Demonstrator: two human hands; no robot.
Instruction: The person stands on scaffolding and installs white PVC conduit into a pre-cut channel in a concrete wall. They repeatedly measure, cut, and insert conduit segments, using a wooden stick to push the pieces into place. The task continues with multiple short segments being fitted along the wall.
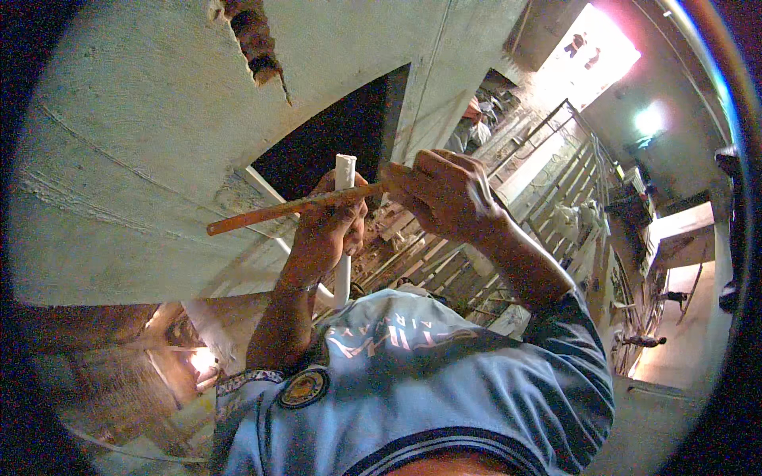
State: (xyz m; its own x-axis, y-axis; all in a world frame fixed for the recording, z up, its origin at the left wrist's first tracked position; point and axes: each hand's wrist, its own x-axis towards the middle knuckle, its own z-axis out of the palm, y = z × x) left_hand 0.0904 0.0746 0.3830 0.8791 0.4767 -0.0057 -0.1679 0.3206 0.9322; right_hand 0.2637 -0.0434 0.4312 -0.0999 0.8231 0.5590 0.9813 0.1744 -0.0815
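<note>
My left hand (319,238) is closed round a white plastic pipe (344,171), which stands nearly upright with its cut end above the fingers. Lower down, the pipe bends near my shirt. A thin orange-brown hacksaw blade (262,216) lies across the pipe just below its top, seemingly against it. One end of the blade, with a small hole, sticks out to the left. The other end is gripped in my right hand (448,194), whose fingers are folded over it. Whether there is a cut under the blade cannot be made out.
A pale plastered surface (159,143) fills the upper left, with a rough chiselled gap (252,44) and a dark opening (325,127). Wooden planks (559,206) and a metal frame (548,123) lie at the right. A bright opening (607,51) shows at the upper right.
</note>
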